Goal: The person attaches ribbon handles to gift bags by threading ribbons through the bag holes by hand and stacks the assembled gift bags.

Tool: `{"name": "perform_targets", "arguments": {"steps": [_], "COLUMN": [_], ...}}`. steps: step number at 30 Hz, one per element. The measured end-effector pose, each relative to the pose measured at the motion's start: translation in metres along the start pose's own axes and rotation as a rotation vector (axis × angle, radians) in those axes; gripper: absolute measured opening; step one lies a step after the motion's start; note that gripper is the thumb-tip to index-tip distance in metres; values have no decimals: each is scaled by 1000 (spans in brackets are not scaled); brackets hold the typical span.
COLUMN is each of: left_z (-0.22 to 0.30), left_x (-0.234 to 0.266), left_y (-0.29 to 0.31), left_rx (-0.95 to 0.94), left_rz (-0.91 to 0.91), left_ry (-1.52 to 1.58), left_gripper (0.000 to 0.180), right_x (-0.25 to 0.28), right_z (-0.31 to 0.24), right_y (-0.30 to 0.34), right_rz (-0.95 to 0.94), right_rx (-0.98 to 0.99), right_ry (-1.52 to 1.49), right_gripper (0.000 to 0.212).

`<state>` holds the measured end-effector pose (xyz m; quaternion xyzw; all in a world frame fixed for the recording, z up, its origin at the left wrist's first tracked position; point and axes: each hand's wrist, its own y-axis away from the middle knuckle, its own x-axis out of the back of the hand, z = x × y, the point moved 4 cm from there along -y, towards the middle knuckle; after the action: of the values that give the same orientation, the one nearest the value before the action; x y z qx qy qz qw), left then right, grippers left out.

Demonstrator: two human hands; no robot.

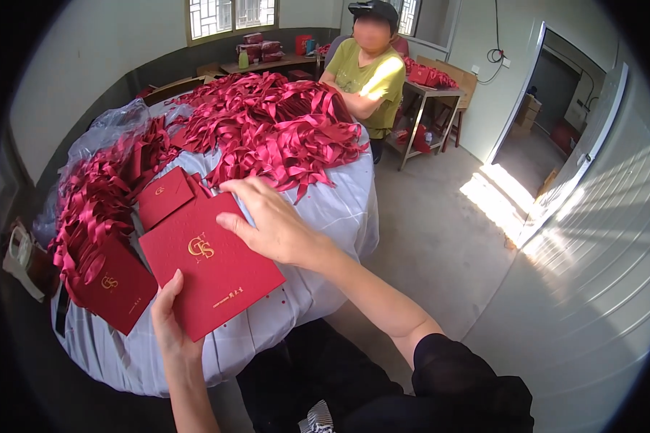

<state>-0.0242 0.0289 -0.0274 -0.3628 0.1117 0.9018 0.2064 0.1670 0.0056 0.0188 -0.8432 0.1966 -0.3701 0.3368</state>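
A flat red paper bag [217,270] with a gold emblem is tilted in front of me over the table edge. My left hand [172,317] grips its lower left edge, thumb on the front and fingers hidden behind. At its upper right edge is my right hand [271,224], fingers stretched and thumb apart over the front; whether it touches the bag I cannot tell. Beyond lies a smaller-looking red bag [165,196]. Another red bag [115,285] with the same emblem rests at the left, against a row of bags with ribbon handles [87,224].
A big heap of red bags with satin ribbons [282,123] covers the far part of the round table, over its white cloth [343,216]. Clear plastic [112,126] lies at the left. A person [368,72] in a yellow-green shirt stands beyond. An open doorway [534,123] is at the right.
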Motion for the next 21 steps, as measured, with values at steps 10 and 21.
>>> {"name": "perform_targets", "arguments": {"steps": [10, 21], "left_z": [11, 17], "left_x": [18, -17], "left_y": [-13, 8], "left_rx": [-618, -1095], "left_rz": [17, 47], "left_ry": [-791, -1561], "left_gripper": [55, 52], "right_x": [-9, -7], "right_z": [9, 12], "right_y": [7, 24], "right_rz": [-2, -112], "right_rx": [-72, 8], "right_ry": [-571, -485], "right_gripper": [35, 31]}}
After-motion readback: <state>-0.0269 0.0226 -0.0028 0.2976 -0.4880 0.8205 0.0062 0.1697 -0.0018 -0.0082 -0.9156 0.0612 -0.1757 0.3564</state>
